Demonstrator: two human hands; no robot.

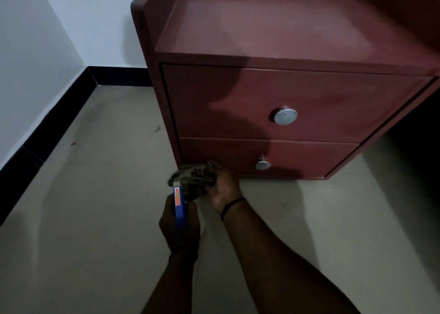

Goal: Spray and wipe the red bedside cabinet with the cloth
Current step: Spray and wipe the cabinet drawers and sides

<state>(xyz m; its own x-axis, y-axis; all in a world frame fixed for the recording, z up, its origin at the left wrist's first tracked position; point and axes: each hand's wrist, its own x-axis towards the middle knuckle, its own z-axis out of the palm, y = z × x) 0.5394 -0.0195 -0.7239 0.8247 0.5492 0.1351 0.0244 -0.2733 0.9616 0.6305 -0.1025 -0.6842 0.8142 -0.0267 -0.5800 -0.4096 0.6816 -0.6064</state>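
Note:
The red bedside cabinet (273, 94) stands on the floor with two shut drawers, each with a round silver knob. My right hand (225, 190) grips a dark bunched cloth (194, 179) low down, at the bottom left corner of the lower drawer. My left hand (178, 228) holds a blue spray bottle (179, 203) with an orange label, its head pointing toward the cabinet, just in front of the cloth. The bottle's body is hidden by my fingers.
Beige floor (95, 206) spreads to the left and in front. A white wall with a black skirting board (47, 132) runs along the left and behind the cabinet. A dark gap lies to the cabinet's right.

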